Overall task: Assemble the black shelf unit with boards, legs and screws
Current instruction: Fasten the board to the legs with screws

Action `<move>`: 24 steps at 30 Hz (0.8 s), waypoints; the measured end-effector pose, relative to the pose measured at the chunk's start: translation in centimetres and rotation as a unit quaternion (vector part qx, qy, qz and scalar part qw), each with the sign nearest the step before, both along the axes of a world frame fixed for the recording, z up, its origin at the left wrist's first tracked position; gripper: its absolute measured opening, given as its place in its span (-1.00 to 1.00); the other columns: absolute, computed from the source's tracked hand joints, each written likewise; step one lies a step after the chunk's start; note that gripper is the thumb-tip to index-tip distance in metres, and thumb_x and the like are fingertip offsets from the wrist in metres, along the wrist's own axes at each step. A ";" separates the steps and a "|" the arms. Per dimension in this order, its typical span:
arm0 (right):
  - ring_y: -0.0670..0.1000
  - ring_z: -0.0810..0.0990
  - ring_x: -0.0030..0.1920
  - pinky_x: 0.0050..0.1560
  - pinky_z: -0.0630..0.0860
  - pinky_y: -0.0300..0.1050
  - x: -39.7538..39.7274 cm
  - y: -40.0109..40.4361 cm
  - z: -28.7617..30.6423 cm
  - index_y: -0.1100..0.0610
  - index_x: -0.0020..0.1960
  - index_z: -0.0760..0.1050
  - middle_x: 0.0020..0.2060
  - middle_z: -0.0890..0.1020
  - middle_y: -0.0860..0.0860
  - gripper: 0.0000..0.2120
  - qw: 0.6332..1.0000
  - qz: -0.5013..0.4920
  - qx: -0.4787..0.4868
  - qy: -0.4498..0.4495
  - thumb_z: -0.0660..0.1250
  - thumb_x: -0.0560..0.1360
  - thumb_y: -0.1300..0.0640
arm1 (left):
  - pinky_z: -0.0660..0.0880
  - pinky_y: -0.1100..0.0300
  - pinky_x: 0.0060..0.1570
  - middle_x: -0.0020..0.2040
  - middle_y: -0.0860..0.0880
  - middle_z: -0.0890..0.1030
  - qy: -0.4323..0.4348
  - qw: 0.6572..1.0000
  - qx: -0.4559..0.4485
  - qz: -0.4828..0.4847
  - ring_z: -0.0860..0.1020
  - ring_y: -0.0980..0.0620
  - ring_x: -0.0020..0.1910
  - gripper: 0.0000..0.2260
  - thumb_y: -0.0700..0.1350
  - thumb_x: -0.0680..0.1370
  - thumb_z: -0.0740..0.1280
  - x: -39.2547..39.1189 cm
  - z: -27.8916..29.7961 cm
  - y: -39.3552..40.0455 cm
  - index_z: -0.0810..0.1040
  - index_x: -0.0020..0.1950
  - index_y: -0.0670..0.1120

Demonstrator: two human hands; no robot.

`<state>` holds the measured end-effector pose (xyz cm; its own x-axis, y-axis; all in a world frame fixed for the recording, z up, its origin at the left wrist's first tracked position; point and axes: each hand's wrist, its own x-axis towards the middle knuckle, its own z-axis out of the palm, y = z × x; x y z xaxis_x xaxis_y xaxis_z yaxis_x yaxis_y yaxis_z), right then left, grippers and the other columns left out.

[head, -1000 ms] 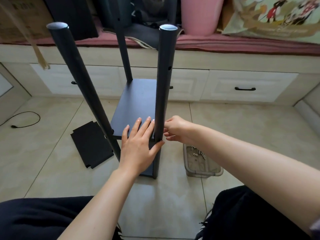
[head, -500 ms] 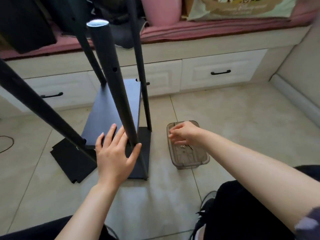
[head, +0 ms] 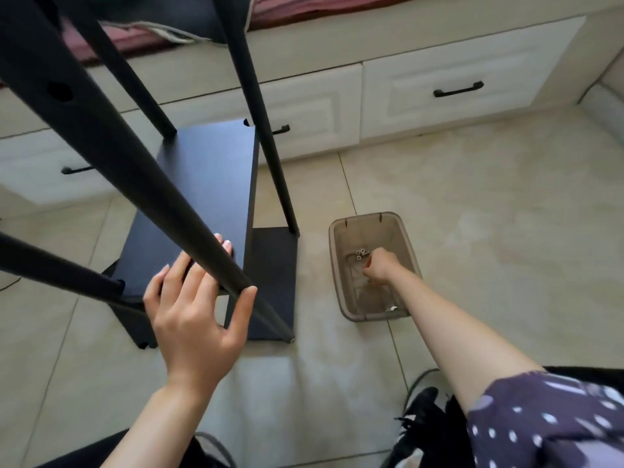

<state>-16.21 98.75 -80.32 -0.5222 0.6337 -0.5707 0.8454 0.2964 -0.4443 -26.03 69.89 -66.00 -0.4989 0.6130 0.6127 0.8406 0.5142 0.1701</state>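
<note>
The black shelf unit stands on the floor, with its raised board (head: 202, 197) set between the legs above the bottom board (head: 274, 282). My left hand (head: 196, 312) lies flat on the raised board's near end, fingers straight, and its thumb touches the near leg (head: 141, 184). The far right leg (head: 270, 143) meets the bottom board's corner. My right hand (head: 378, 270) is down inside the clear plastic tray (head: 341, 265). Its fingers are curled and pinch at the small cluster of silver screws (head: 361, 254).
A loose black board (head: 135, 324) lies on the tiled floor under the unit's left side. White drawers with black handles (head: 457, 90) run along the back under a bench. My dark-clothed knees and a black shoe (head: 422, 420) sit at the bottom edge.
My right hand left the near leg, moved right and went down into the screw tray. My head leaned in and turned right. My left hand stayed on the board.
</note>
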 end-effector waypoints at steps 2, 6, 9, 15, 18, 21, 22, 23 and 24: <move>0.21 0.58 0.19 0.16 0.50 -0.05 -0.9 -0.3 -1.7 0.30 0.17 0.55 0.19 0.60 0.25 -0.78 0.999 0.041 0.015 -0.011 0.24 0.59 0.24 | 0.26 -0.09 0.33 0.40 -0.03 0.53 0.006 1.000 0.005 -0.001 0.49 -0.16 0.36 -0.54 0.15 0.63 0.22 0.0 -0.3 0.1 0.55 0.38 -0.12; 0.24 0.45 0.32 0.27 0.41 0.01 -1.3 -0.1 -4.5 0.27 0.37 0.41 0.35 0.42 0.24 -0.66 0.999 0.042 0.017 -0.005 0.20 0.61 0.22 | 0.19 0.03 0.35 0.39 -0.05 0.53 0.012 1.000 0.014 -0.004 0.46 -0.09 0.38 -0.56 0.12 0.61 0.25 0.0 -0.5 0.5 0.54 0.38 -0.10; 0.27 0.42 0.33 0.30 0.38 0.06 -1.5 0.7 -5.7 0.26 0.40 0.37 0.36 0.40 0.26 -0.65 0.999 0.031 0.038 -0.004 0.12 0.63 0.24 | 0.16 0.07 0.37 0.39 -0.03 0.52 0.011 1.000 0.020 -0.003 0.38 0.03 0.41 -0.58 0.12 0.61 0.25 0.0 -0.6 0.8 0.52 0.37 -0.08; 0.26 0.55 0.16 0.18 0.51 0.06 -2.2 1.0 -6.8 0.26 0.18 0.50 0.15 0.56 0.26 -0.77 0.995 0.040 0.086 -0.015 0.13 0.63 0.23 | 0.15 0.09 0.37 0.37 -0.03 0.53 0.011 1.000 0.023 0.000 0.40 0.00 0.38 -0.58 0.14 0.62 0.23 0.2 -0.7 1.5 0.52 0.36 -0.08; 0.24 0.58 0.12 0.12 0.52 0.04 -2.3 0.9 -7.0 0.25 0.13 0.52 0.12 0.60 0.24 -0.78 0.995 0.032 0.095 -0.024 0.12 0.61 0.31 | 0.13 0.10 0.38 0.36 -0.04 0.53 0.003 1.000 0.021 0.007 0.40 -0.01 0.38 -0.57 0.14 0.62 0.23 0.3 -0.7 1.6 0.55 0.33 -0.12; 0.26 0.57 0.19 0.14 0.50 0.05 -2.1 1.1 -6.9 0.27 0.21 0.48 0.18 0.58 0.25 -0.75 0.995 0.013 0.100 -0.026 0.12 0.60 0.30 | 0.12 0.12 0.39 0.37 -0.04 0.53 0.005 1.000 0.026 0.007 0.40 -0.02 0.37 -0.58 0.15 0.62 0.22 0.3 -0.6 1.7 0.53 0.34 -0.10; 0.26 0.56 0.21 0.15 0.50 0.04 -2.0 1.2 -6.9 0.27 0.22 0.48 0.20 0.58 0.25 -0.74 0.995 0.010 0.098 -0.027 0.13 0.60 0.30 | 0.11 0.12 0.39 0.37 -0.04 0.52 0.005 1.000 0.027 0.006 0.40 -0.02 0.37 -0.58 0.15 0.63 0.22 0.4 -0.6 1.8 0.53 0.34 -0.10; 0.25 0.56 0.21 0.14 0.50 0.04 -1.9 1.2 -6.9 0.26 0.23 0.47 0.20 0.57 0.24 -0.75 0.995 0.008 0.094 -0.027 0.14 0.60 0.28 | 0.12 0.12 0.39 0.37 -0.04 0.52 0.006 1.000 0.027 0.004 0.40 -0.03 0.37 -0.58 0.15 0.63 0.22 0.4 -0.5 1.8 0.53 0.34 -0.10; 0.24 0.56 0.21 0.13 0.51 0.03 -1.7 1.2 -6.8 0.24 0.23 0.47 0.21 0.57 0.23 -0.75 0.996 0.007 0.091 -0.025 0.16 0.60 0.27 | 0.12 0.12 0.38 0.37 -0.03 0.52 0.009 1.000 0.027 0.004 0.40 -0.03 0.37 -0.58 0.14 0.63 0.22 0.4 -0.5 1.8 0.53 0.35 -0.10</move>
